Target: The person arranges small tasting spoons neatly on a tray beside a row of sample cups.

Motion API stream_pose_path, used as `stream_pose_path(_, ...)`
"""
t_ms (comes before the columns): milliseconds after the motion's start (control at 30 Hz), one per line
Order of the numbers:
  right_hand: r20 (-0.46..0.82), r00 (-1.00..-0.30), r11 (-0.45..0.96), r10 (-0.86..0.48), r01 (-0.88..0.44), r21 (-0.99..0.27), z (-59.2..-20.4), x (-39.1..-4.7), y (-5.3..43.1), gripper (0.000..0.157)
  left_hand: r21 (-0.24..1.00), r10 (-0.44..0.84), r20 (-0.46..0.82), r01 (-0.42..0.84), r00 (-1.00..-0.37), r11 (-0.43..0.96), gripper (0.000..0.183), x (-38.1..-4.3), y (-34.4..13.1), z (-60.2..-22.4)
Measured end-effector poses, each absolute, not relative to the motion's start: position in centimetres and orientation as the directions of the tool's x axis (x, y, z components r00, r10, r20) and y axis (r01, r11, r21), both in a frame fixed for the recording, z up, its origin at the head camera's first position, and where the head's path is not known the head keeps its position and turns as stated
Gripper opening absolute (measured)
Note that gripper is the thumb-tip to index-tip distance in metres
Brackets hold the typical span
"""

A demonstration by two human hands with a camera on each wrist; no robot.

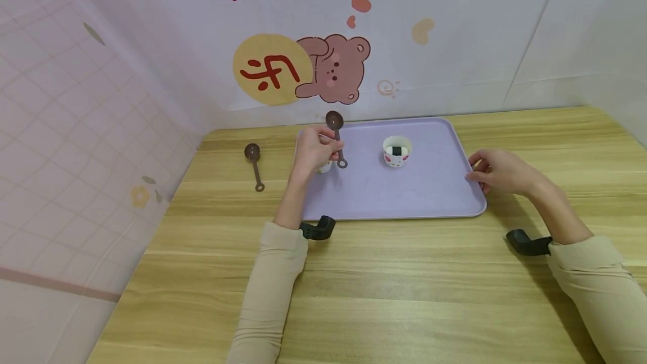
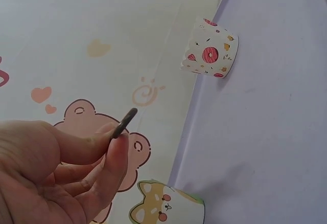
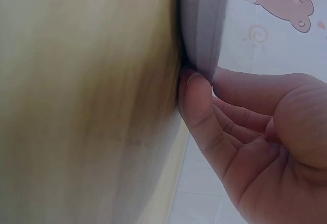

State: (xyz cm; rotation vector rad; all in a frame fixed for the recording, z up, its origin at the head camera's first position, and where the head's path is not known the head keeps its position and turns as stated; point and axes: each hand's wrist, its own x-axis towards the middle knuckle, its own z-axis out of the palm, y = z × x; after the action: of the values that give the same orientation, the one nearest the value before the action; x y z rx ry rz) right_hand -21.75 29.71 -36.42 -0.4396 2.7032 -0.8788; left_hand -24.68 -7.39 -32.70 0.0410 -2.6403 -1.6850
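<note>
Between thumb and fingers my left hand [image 1: 314, 151] pinches a brown measuring spoon [image 1: 335, 121] by its handle, bowl upward, above the left part of a lavender tray [image 1: 389, 195]. In the left wrist view only the handle end [image 2: 124, 123] shows past the fingertips. Partly hidden below that hand stands a paper cup with an animal print [image 2: 168, 203]. A second paper cup [image 1: 396, 160], printed with donuts, sits on the tray and has a white piece with a black band inside. My right hand [image 1: 497, 172] pinches the tray's right rim [image 3: 202, 35] between thumb and fingers.
Another brown measuring spoon [image 1: 254, 153] lies on the wooden table [image 1: 394, 291] left of the tray. Behind the tray rises a white printed backdrop [image 1: 455, 44]; a further white sheet [image 1: 76, 156] stands along the left table edge.
</note>
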Motion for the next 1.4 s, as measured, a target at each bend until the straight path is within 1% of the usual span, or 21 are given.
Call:
stream_pose_path(167, -0.159, -0.919, 0.766, -0.361, -0.195, -0.612, -36.4, -21.7, 29.7, 0.03, 0.907, -0.016, 0.0, -0.007, -1.0, 0.42, 0.019, -24.6, -7.2, -32.7)
stream_pose_path(400, -0.157, -0.919, 0.768, -0.361, -0.197, -0.61, -36.4, -21.7, 29.7, 0.029, 0.933, -0.007, -0.009, -0.011, -1.0, 0.359, 0.021, -24.6, -6.8, -32.9)
stream_pose_path(967, -0.157, -0.918, 0.769, -0.363, -0.201, -0.606, -36.5, -21.8, 29.6, 0.03, 0.946, -0.002, -0.004, -0.005, -1.0, 0.326, 0.02, -25.0, -5.7, -33.7)
stream_pose_path(1267, -0.136, -0.92, 0.76, -0.369, -0.214, -0.614, -36.8, -21.8, 29.8, 0.029, 0.944, 0.008, -0.01, -0.007, -1.0, 0.33, 0.022, -25.0, -5.4, -33.9)
stream_pose_path(1400, -0.153, -0.919, 0.763, -0.364, -0.2, -0.614, -36.6, -21.8, 29.8, 0.03, 0.937, 0.003, -0.004, -0.003, -1.0, 0.348, 0.023, -25.0, -5.2, -34.1)
